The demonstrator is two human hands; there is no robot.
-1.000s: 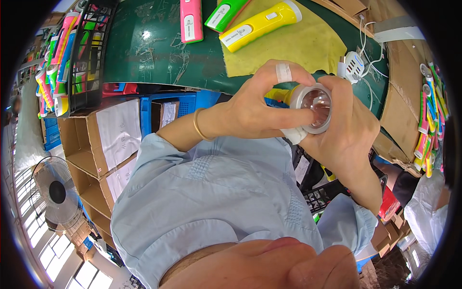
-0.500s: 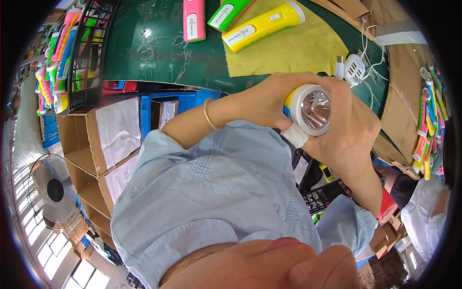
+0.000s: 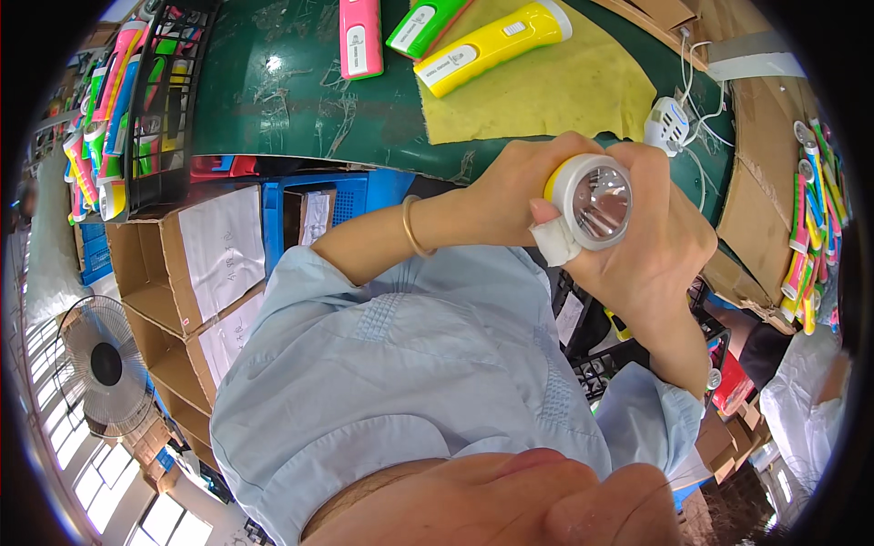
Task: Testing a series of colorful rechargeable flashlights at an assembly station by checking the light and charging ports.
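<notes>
Both my hands are closed round a flashlight (image 3: 603, 202) with a white rim and a yellow body, held just off the bench's near edge. Its clear lens and silvery reflector face up toward me. My left hand (image 3: 525, 187) grips it from the left, a gold-coloured bangle on that wrist. My right hand (image 3: 657, 238) wraps it from the right. A white wrapping (image 3: 555, 242) covers what looks like a thumb tip, pressed against the rim. Most of the flashlight's body is hidden by my fingers. Right behind my right hand lies a white multi-port USB charger (image 3: 667, 126) with cables.
On the green bench (image 3: 273, 100) lie a yellow flashlight (image 3: 494, 47) on a yellow cloth (image 3: 546, 105), a green flashlight (image 3: 426, 27) and a pink flashlight (image 3: 361, 41). A black basket (image 3: 164, 109) of flashlights stands left, above cardboard boxes (image 3: 164, 264). More flashlights (image 3: 806, 237) are piled right.
The flashlight has shifted slightly right and up in my hands, its lens a little more turned. The white USB plug seen beside the charger no longer shows.
</notes>
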